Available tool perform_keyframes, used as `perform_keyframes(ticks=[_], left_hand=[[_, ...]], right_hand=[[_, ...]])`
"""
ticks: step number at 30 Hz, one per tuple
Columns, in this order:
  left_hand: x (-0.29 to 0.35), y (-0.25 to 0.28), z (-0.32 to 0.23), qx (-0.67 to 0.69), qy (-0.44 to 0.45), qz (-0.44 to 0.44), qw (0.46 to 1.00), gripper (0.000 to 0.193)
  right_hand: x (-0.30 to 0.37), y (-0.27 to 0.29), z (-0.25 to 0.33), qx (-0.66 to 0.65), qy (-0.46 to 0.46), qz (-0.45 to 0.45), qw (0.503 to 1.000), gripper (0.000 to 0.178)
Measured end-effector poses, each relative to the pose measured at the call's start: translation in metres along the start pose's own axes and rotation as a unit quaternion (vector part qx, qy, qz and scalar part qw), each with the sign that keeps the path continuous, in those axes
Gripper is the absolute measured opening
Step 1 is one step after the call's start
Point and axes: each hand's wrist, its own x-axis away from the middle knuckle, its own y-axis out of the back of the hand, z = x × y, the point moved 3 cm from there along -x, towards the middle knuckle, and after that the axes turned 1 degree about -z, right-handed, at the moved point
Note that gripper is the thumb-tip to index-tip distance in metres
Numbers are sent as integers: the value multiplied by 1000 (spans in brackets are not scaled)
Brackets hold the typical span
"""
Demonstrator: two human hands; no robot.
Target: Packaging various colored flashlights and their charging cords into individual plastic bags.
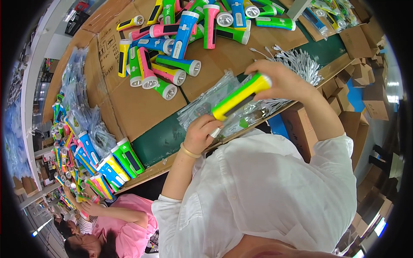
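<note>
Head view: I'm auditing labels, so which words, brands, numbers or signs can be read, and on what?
Cardboard sheet: dark lettering, figures and handling symbols; I won't copy wording.
Blue flashlight in the pile: white cross-shaped mark.
Held flashlight: no readable text.
Carton at right: marks too small to read.

Factory-style workshop, multicoloured plastic flashlights are lying heaped beyond the grip, thin white cables are bunching beside it, brown cardboard boxes are standing rightward, a pink-shirted co-worker is working leftward
</note>
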Motion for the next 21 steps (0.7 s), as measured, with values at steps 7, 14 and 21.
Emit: perform_keyframes(ticks=[7,14,21], left_hand=[[15,-10,7,-4,23,-58,998,23],[20,-6,6,11,57,-103,993,20],[24,12,7,41,42,-110,992,13]], right_hand=[[-15,-63,-7,-283,-22,50,958,80],[-24,-123,-8,-289,-27,111,950,46],[-25,-77,17,100,77,204,971,31]])
